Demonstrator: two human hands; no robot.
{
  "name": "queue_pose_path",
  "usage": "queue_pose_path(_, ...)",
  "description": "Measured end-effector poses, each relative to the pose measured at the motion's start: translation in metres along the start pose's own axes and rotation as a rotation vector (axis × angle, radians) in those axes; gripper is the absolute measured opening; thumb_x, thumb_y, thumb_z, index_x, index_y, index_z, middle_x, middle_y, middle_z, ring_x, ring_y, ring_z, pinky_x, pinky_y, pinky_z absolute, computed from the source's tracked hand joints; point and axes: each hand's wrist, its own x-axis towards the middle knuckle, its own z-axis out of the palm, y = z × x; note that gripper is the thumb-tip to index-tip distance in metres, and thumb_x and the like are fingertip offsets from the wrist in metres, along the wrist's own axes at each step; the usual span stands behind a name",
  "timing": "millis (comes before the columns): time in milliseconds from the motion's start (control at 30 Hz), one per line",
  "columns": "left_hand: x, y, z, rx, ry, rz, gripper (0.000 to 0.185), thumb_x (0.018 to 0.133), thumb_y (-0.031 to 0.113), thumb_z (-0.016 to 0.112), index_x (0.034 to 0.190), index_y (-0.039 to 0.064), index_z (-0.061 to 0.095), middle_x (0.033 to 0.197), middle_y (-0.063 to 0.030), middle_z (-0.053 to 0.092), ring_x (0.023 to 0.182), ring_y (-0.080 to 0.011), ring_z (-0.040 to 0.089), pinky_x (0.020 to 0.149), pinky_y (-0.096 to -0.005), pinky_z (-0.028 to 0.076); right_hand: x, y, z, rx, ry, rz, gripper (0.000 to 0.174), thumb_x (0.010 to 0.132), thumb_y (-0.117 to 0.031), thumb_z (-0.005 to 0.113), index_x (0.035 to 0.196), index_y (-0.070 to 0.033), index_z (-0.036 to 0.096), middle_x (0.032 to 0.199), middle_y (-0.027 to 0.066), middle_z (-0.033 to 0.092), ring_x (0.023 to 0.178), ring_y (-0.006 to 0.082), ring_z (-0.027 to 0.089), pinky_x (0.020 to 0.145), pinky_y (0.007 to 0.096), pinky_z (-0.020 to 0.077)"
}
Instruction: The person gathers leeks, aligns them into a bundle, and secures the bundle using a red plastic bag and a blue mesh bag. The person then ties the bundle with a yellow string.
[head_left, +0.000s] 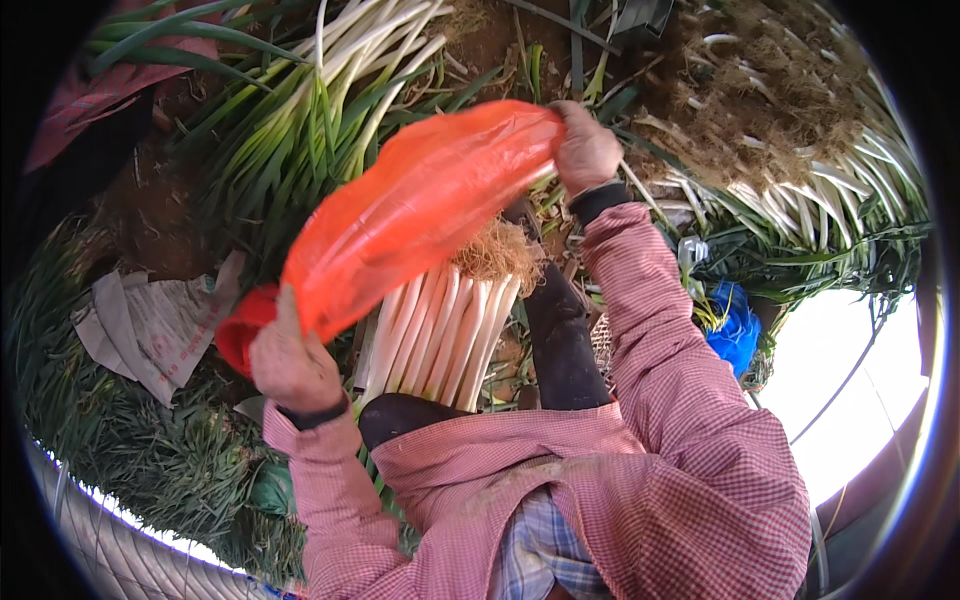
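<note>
A strip of thin red plastic film (420, 202) is stretched between my two hands. My left hand (296, 360) grips its lower left end, where a rolled part of the film hangs beside the fingers. My right hand (586, 146) is closed on the upper right end. Beneath the film lies a bundle of green onions (442, 330), its white stalks side by side by my thigh and its brown roots pointing away from me. The film hides part of the bundle.
Loose green onions (300, 127) lie at the upper left, and a large pile with roots showing (772, 112) at the upper right. A printed sack (161, 322) rests on leaves at left. Blue plastic (731, 326) lies at right. Part of another person's checked garment (127, 90) shows at upper left.
</note>
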Motion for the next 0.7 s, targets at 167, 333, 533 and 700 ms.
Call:
queue_pose_path(167, 0.046, -0.039, 0.074, 0.071, 0.095, -0.003, 0.037, 0.089, 0.009, 0.055, 0.126, 0.007, 0.060, 0.098, -0.0145, 0.068, 0.073, -0.0281, 0.064, 0.068, -0.0400, 0.052, -0.002, 0.065, 0.025, -0.193, -0.254, 0.223, 0.028, 0.089, -0.029, 0.054, 0.110, -0.013, 0.061, 0.097, 0.0191, 0.068, 0.092, 0.0373, 0.065, 0.080, 0.0452, 0.0499)
queue_pose_path(333, 0.080, -0.044, 0.175, -1.076, -0.094, -1.043, 0.019, 0.096, 0.016, 0.051, 0.110, 0.006, 0.061, 0.079, -0.0046, 0.066, 0.054, -0.0104, 0.056, 0.044, -0.0219, 0.040, -0.044, 0.142, 0.113, 0.856, -0.437, 0.871, 0.011, 0.094, -0.015, 0.049, 0.097, -0.007, 0.056, 0.063, 0.0052, 0.053, 0.056, 0.0172, 0.056, 0.050, 0.0305, 0.0435)
queue_pose_path(533, 0.050, -0.068, 0.291, -1.447, -0.299, -1.382, 0.015, 0.094, 0.025, 0.061, 0.096, 0.011, 0.058, 0.081, -0.0035, 0.064, 0.062, -0.0150, 0.062, 0.050, -0.0252, 0.050, -0.062, 0.145, 0.147, 1.447, -0.010, 1.474, 0.010, 0.095, -0.018, 0.050, 0.093, -0.015, 0.059, 0.070, -0.0026, 0.054, 0.058, 0.0115, 0.048, 0.049, 0.0262, 0.0388)
queue_pose_path(700, 0.018, -0.054, 0.349, -1.145, -0.351, -1.106, 0.017, 0.088, 0.013, 0.068, 0.099, 0.004, 0.059, 0.086, -0.0063, 0.066, 0.064, -0.0147, 0.063, 0.059, -0.0288, 0.057, -0.084, 0.166, 0.167, 1.033, -0.223, 0.835, 0.022, 0.094, -0.021, 0.048, 0.113, -0.011, 0.051, 0.098, 0.0033, 0.059, 0.082, 0.0157, 0.058, 0.067, 0.0334, 0.0492)
